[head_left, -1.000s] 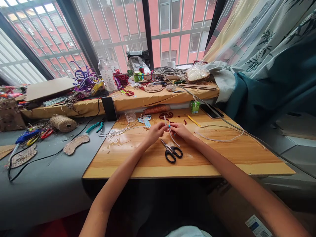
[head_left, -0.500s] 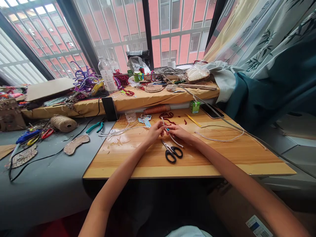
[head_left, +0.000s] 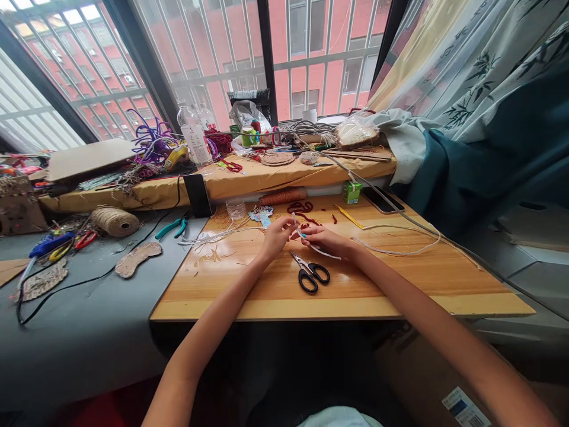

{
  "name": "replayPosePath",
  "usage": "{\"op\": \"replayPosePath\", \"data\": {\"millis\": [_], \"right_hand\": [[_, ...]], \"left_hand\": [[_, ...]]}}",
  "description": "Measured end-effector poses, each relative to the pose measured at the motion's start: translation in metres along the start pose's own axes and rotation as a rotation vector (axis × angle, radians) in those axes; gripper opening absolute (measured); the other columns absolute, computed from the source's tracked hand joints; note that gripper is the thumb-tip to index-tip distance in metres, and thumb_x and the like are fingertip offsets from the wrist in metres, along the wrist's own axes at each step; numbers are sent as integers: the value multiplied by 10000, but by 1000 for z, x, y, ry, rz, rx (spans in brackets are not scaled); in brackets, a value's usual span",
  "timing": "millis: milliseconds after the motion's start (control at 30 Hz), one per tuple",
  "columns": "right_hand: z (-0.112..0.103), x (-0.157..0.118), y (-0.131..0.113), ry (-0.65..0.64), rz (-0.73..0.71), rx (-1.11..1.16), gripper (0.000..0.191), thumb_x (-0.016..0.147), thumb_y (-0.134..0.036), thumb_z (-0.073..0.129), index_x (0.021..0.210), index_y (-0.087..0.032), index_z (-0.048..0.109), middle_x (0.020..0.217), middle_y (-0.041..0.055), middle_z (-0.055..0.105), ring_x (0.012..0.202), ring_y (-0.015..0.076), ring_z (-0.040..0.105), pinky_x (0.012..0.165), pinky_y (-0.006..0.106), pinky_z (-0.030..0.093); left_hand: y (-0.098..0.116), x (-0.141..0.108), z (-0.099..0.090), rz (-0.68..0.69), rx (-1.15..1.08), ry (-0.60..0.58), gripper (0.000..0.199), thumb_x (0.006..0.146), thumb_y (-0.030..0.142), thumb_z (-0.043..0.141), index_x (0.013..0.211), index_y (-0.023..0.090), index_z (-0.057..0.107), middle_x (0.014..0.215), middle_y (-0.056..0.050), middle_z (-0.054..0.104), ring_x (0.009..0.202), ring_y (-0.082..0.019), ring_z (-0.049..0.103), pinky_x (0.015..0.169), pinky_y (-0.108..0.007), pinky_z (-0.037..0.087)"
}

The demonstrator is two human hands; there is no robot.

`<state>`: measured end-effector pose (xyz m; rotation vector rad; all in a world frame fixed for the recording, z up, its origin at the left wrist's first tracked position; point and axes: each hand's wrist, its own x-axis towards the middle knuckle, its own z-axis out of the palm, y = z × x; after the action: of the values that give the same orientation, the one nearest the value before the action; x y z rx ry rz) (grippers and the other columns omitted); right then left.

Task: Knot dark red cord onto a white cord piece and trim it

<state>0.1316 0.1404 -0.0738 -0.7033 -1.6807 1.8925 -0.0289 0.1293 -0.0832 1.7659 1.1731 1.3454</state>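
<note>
A thin white cord [head_left: 328, 254] runs up between my two hands, over the wooden board. My left hand [head_left: 279, 235] pinches its upper end, fingers closed together. My right hand [head_left: 326, 238] grips the same cord lower down, beside a small light-blue bit [head_left: 303, 235] on it; the fingers partly hide this. The cord's tail slants down to the right below my right hand. Black-handled scissors [head_left: 310, 276] lie on the board just below my hands, blades pointing up and left. Dark red cord [head_left: 301, 207] lies curled on the board behind my hands.
A blue-and-white patterned piece [head_left: 261, 216] and a clear cup [head_left: 235, 209] stand behind left. Teal pliers [head_left: 171, 229] and a twine spool [head_left: 114, 222] lie on the grey surface. A yellow tool [head_left: 349, 217], green box [head_left: 351, 192] and phone [head_left: 382, 200] are at the right.
The cord's lower tail has swung out to the right and lies flatter. My right hand has turned slightly, and my left has shifted a little; both still hold the cord.
</note>
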Motion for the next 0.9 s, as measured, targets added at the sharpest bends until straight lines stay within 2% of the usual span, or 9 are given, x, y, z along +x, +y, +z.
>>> {"op": "replayPosePath", "data": {"millis": [167, 333, 567, 733, 900], "right_hand": [[1, 0, 0, 21, 31, -11, 230, 653, -283, 590, 830, -136, 610, 599, -21, 480, 482, 55, 348, 429, 194, 228], [5, 1, 2, 52, -32, -146, 299, 676, -402, 576, 780, -123, 600, 628, -9, 507, 509, 61, 389, 457, 192, 273], [2, 8, 11, 74, -55, -254, 330, 672, -450, 566, 729, -128, 607, 622, -11, 531, 479, 61, 429, 465, 200, 331], [1, 9, 11, 95, -63, -229, 364, 652, -462, 584, 748, -113, 617, 635, 6, 565, 462, 62, 453, 471, 211, 350], [2, 9, 11, 99, -90, -204, 349, 646, -460, 592, 687, -114, 587, 553, -7, 549, 443, 70, 474, 461, 210, 352]], "left_hand": [[-3, 1, 0, 41, 60, 8, 153, 742, 249, 481, 775, 151, 593, 701, -14, 565, 623, -98, 488, 551, -200, 393], [0, 2, -2, 104, 125, 49, 114, 724, 178, 493, 757, 152, 599, 739, -24, 592, 712, -121, 521, 671, -231, 396], [3, 2, -3, 48, 97, 57, 117, 722, 192, 501, 756, 156, 607, 716, -17, 588, 665, -113, 530, 642, -223, 404], [0, 4, -3, -24, -24, 52, 136, 707, 216, 513, 782, 149, 605, 654, 1, 574, 614, -102, 523, 625, -219, 408], [-5, 5, -1, -32, -139, 36, 162, 701, 260, 526, 787, 142, 595, 645, 5, 561, 626, -98, 518, 639, -221, 409]]}}
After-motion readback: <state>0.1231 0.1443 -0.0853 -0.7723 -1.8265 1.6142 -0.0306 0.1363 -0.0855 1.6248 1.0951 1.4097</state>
